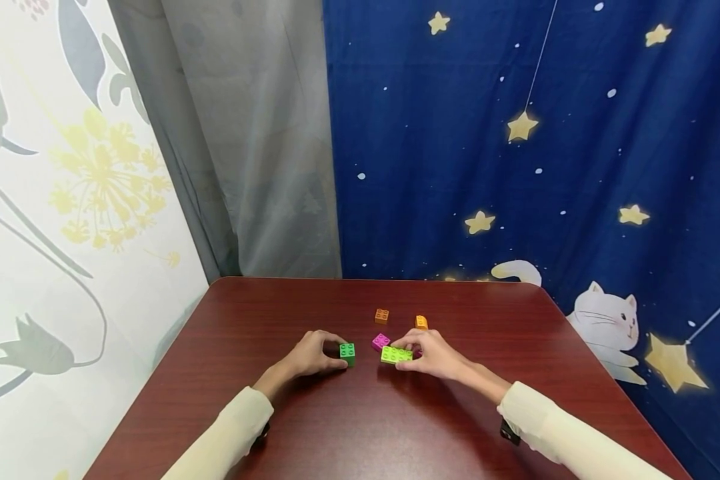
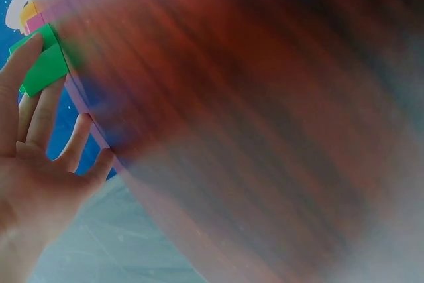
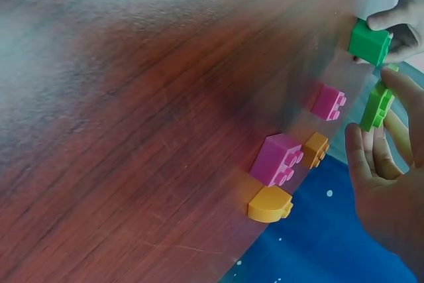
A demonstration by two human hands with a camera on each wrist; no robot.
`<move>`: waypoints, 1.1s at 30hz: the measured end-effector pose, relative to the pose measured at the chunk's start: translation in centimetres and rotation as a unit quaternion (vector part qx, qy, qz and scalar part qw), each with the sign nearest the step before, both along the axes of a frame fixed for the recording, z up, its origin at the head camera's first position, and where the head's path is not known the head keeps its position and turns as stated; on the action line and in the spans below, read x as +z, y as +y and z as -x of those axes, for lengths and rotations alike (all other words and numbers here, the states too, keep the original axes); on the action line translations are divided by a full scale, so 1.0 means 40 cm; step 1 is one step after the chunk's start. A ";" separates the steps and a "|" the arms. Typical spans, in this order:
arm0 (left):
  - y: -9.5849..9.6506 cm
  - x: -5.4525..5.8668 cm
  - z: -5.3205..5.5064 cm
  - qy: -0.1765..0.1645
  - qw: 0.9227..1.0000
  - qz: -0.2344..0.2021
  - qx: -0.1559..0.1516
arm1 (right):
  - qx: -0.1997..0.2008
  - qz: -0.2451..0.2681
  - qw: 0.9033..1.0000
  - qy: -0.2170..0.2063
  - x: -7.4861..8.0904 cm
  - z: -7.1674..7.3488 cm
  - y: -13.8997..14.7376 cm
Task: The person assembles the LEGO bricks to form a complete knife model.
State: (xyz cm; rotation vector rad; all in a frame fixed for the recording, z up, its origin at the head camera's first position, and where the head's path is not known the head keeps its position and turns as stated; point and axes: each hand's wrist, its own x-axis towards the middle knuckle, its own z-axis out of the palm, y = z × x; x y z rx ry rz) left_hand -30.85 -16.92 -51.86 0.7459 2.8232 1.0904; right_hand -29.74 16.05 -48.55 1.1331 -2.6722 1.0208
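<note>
My left hand [image 1: 313, 353] pinches a green toy brick [image 1: 347, 354] between thumb and fingers, low over the table. Studs show on its top in the head view. In my right hand [image 1: 435, 357] is a flatter lime-green brick [image 1: 396, 355], pinched by thumb and fingertips and raised off the table in the right wrist view. Just left of the right fingers sits a pink brick [image 1: 381, 342]. A larger pink brick [image 3: 277, 159] shows in the right wrist view; the right hand mostly hides it from the head camera.
An orange-brown brick [image 1: 381, 316] and a yellow-orange brick with a rounded side [image 1: 421, 323] lie farther back on the dark red wooden table [image 1: 264, 307]. Behind the table hang a grey curtain [image 1: 264, 147] and a blue starry one [image 1: 444, 133].
</note>
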 end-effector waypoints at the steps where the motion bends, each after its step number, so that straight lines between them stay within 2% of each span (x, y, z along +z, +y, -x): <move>1: 0.000 0.000 0.000 -0.001 1.000 0.000 0.002 | 0.003 0.003 1.000 0.001 0.000 0.004 -0.004; 12: 0.006 0.005 -0.006 -0.020 1.000 -0.008 0.012 | -0.002 0.014 1.000 -0.005 0.007 0.044 -0.035; 28: 0.008 0.003 -0.005 -0.016 1.000 -0.016 0.003 | -0.029 0.008 0.999 -0.036 0.020 0.068 -0.084; 33: 0.007 0.006 -0.007 -0.023 1.000 -0.016 0.010 | -0.023 0.007 0.999 -0.028 0.023 0.073 -0.098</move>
